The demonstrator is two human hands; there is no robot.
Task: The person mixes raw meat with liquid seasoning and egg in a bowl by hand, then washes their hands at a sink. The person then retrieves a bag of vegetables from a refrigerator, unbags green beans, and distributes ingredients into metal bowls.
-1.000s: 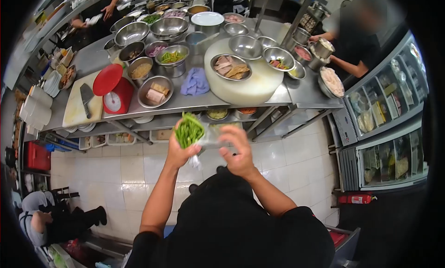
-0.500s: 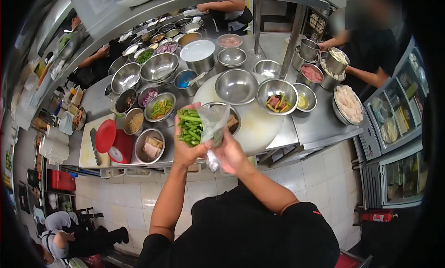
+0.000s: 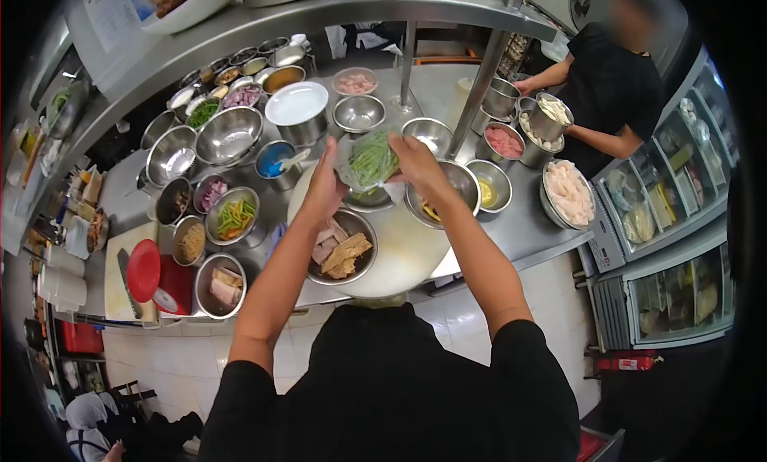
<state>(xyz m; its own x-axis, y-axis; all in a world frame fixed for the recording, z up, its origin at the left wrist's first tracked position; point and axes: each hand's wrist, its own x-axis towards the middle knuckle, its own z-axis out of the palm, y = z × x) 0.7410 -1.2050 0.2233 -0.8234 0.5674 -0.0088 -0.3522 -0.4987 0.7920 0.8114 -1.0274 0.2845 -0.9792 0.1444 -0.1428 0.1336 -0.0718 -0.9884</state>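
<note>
A clear plastic bag (image 3: 369, 160) with cut green vegetable pieces inside is held up between both hands, over the steel bowls. My left hand (image 3: 325, 182) grips the bag's left edge, fingers pointing up. On the other side my right hand (image 3: 418, 160) holds the bag, its fingers partly hidden by the plastic. Just below stands a steel bowl (image 3: 345, 246) with pale meat and a tan, slab-like food. Under my right forearm, another steel bowl (image 3: 462, 192) is partly covered. A round white board (image 3: 415, 262) lies beneath these bowls.
Bowls of cut peppers (image 3: 234, 220) and meat blocks (image 3: 221, 288) stand left, near a red scale (image 3: 144, 270) and knife (image 3: 128, 282). At right are a bowl of pale strips (image 3: 569, 193), a glass-front fridge (image 3: 683, 290) and a person (image 3: 611, 86). A steel post (image 3: 478, 94) rises ahead.
The green pieces, formerly bare on my left palm beside the crumpled bag, are now inside the plastic. Both hands have moved up and forward, and the view has shifted.
</note>
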